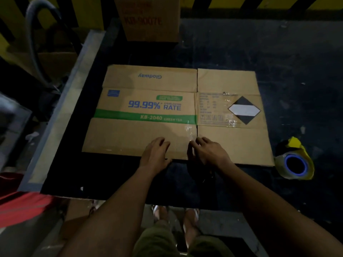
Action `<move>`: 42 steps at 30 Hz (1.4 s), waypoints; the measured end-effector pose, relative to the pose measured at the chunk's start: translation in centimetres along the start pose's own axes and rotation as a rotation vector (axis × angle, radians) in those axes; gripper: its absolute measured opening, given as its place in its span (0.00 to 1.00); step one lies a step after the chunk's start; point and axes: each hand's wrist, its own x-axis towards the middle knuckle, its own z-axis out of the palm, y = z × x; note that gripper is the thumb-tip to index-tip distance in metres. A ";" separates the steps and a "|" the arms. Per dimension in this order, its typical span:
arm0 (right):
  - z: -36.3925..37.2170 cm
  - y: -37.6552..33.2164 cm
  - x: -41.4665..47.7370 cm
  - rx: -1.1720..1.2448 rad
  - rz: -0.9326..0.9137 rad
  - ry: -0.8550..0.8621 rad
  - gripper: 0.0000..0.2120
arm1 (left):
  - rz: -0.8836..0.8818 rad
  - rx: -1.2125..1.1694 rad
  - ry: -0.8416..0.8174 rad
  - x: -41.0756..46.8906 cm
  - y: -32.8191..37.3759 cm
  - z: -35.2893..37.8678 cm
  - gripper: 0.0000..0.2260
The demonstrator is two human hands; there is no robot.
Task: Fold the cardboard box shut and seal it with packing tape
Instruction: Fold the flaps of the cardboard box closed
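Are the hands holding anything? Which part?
The left hand and right hand rest on the near edge of the flat cardboard box; a real grip cannot be told.

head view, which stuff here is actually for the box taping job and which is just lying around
For the job: flattened cardboard box; packing tape dispenser; left hand and right hand, both on the box's near flaps.
Lying about: second carton at the back; grey hose; red fabric.

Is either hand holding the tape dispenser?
No, the tape dispenser lies untouched beside the box, where the left hand and right hand rest.
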 end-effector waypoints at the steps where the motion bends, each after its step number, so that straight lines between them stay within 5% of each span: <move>1: -0.1 0.1 -0.1 -0.035 -0.028 0.014 0.21 | 0.003 0.023 -0.002 -0.2 -0.1 -0.2 0.33; 10: -2.4 0.3 -0.9 -0.152 -0.118 0.081 0.26 | 0.121 0.228 0.136 -1.5 -1.7 -2.0 0.26; 18: -8.9 0.4 -0.2 -0.100 -0.161 0.222 0.23 | 0.244 0.261 0.498 -0.4 -1.0 -7.8 0.21; 22: -14.8 1.7 0.4 -0.092 -0.173 0.255 0.24 | 0.045 0.215 0.712 0.9 1.0 -11.1 0.16; 26: -21.7 1.5 0.0 -0.122 -0.112 0.348 0.21 | -0.408 -0.253 0.832 1.3 6.4 -15.8 0.34; 30: -28.0 0.5 -0.5 -0.002 -0.104 0.387 0.15 | -0.652 -1.055 0.573 3.0 10.5 -23.0 0.39; 34: -33.2 -1.1 -2.0 0.159 -0.100 0.506 0.10 | -0.504 -1.466 0.436 3.3 14.2 -28.5 0.35; 42: -40.3 -2.6 -3.9 0.621 -0.099 0.435 0.17 | -0.126 -1.455 0.563 3.8 15.3 -35.1 0.41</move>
